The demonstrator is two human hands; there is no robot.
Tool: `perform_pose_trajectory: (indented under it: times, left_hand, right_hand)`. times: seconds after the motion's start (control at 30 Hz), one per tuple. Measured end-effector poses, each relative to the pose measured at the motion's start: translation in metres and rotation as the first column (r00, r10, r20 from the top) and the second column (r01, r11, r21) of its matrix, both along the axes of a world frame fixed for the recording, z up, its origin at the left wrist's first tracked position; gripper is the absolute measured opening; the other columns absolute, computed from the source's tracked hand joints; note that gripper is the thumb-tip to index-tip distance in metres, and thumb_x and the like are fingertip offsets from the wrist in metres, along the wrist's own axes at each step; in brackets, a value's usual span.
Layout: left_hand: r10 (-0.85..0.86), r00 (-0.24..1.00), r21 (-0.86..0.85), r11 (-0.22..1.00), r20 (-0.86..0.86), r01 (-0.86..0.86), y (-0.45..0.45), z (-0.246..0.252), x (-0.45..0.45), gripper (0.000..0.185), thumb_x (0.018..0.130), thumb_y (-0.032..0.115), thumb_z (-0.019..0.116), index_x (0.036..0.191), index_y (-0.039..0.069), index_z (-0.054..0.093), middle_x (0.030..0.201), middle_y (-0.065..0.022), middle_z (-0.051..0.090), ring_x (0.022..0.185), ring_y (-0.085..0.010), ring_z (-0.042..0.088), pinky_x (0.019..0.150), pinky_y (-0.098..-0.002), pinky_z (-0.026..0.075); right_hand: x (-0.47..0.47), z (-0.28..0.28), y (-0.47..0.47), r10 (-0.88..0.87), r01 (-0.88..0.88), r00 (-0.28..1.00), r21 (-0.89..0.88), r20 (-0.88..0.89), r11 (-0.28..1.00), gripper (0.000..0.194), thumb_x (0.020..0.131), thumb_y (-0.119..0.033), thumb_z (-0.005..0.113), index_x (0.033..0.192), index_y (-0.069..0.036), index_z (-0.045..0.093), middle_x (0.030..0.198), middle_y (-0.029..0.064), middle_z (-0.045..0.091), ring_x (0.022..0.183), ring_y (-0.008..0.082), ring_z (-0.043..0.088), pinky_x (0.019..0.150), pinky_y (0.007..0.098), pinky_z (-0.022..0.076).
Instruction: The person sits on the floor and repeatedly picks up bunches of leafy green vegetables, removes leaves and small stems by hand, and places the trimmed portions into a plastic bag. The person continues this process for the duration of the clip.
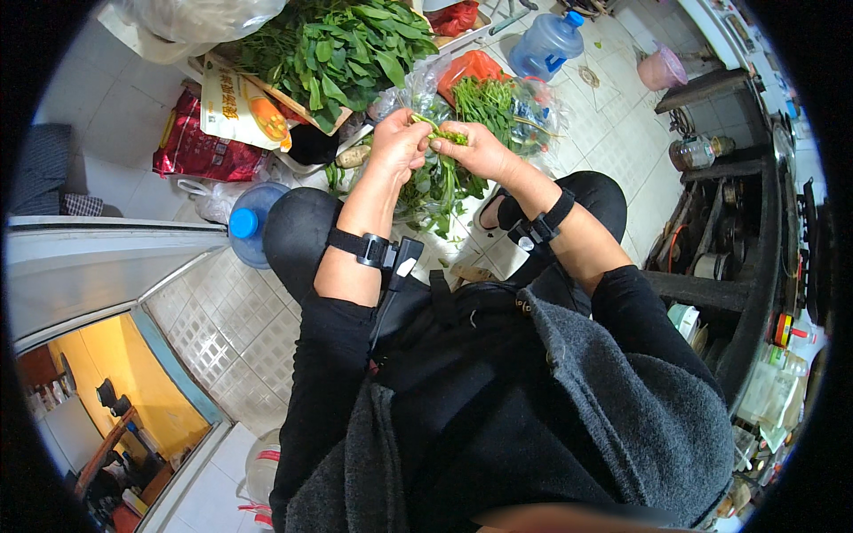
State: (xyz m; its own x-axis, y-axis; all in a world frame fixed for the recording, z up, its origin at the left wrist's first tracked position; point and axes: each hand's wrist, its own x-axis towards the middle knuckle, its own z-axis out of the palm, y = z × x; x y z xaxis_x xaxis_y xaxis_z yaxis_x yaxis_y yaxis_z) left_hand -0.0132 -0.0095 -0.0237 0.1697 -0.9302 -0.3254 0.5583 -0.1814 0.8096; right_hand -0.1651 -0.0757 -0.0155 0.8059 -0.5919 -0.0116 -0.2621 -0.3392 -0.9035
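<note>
Thumb and fingers of my left hand (400, 143) pinch the upper end of a green vegetable stem. Close beside it, my right hand (478, 152) grips a small bunch of green stems (453, 138). Loose leafy greens (436, 183) lie below both hands, between my knees. Just beyond my right hand is a heap of thin-stemmed greens (483, 100) on clear plastic, with an orange plastic bag (466, 70) behind it. Large leafy greens (340, 50) fill the space past my left hand. A pale root vegetable (353, 156) lies near my left wrist.
A blue water jug (546, 43) stands at the far right, and another (250, 223) touches my left knee. Red packaging (206, 143) sits at the left. Along the right runs a dark shelf (706, 290) with jars and pans. A pink bucket (662, 68) stands beyond it.
</note>
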Motion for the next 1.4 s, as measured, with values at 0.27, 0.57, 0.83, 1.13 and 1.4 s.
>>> perform_pose_trajectory:
  times: [0.27,0.57,0.83,1.13,1.4]
  left_hand:
    - [0.292,0.955,0.007,0.956,0.058,-0.293,-0.011,-0.021,0.018,0.01,0.08,0.001,0.058,0.087,0.003,0.05,0.062,-0.0017,0.047,0.043,-0.0074,0.037,0.034,-0.022,0.029]
    - [0.0,0.344,0.033,0.996,0.939,-0.088,-0.005,-0.049,0.014,0.04,0.066,0.002,0.061,0.104,0.013,0.069,0.102,-0.0144,0.06,0.097,-0.0274,0.059,0.088,-0.0333,0.045]
    - [-0.165,0.804,-0.151,0.942,0.571,0.301,0.008,-0.004,-0.011,0.034,0.073,0.01,0.071,0.106,0.003,0.066,0.085,0.0026,0.059,0.073,-0.0054,0.049,0.068,-0.0203,0.042]
    - [-0.069,0.689,-0.156,0.954,0.721,0.258,0.006,-0.008,-0.013,0.011,0.074,0.009,0.068,0.076,0.0,0.063,0.066,0.0005,0.06,0.062,-0.0068,0.053,0.06,-0.0241,0.045]
    - [0.044,0.06,-0.048,0.997,0.997,0.059,0.007,-0.02,0.009,0.016,0.076,0.012,0.059,0.088,0.011,0.07,0.077,-0.0125,0.066,0.078,-0.0328,0.064,0.072,-0.0391,0.05]
  right_hand:
    - [-0.009,0.016,0.009,-0.031,0.028,0.986,0.016,0.165,0.999,0.023,0.089,-0.025,0.06,0.089,-0.002,0.058,0.07,0.0003,0.054,0.063,0.0117,0.046,0.059,0.0282,0.0436]
    - [-0.043,0.028,-0.007,-0.234,-0.046,0.925,0.7,0.3,0.713,0.022,0.089,-0.029,0.058,0.088,-0.007,0.057,0.07,-0.0027,0.052,0.047,0.0037,0.035,0.045,0.0181,0.0301]
    - [-0.044,0.023,-0.006,-0.253,-0.009,0.931,0.712,0.262,0.703,0.022,0.089,-0.028,0.059,0.09,-0.006,0.059,0.067,-0.0037,0.052,0.047,0.0042,0.036,0.046,0.0185,0.0314]
    - [-0.041,0.018,-0.01,-0.286,0.033,0.921,0.679,0.264,0.734,0.022,0.089,-0.025,0.059,0.096,-0.004,0.061,0.078,0.0007,0.061,0.053,0.0052,0.045,0.045,0.017,0.0324]
    - [-0.064,0.029,-0.027,-0.378,-0.293,0.752,0.787,0.54,0.543,0.022,0.089,-0.035,0.054,0.084,-0.013,0.054,0.07,-0.0021,0.045,0.052,0.0099,0.039,0.058,0.0268,0.0379]
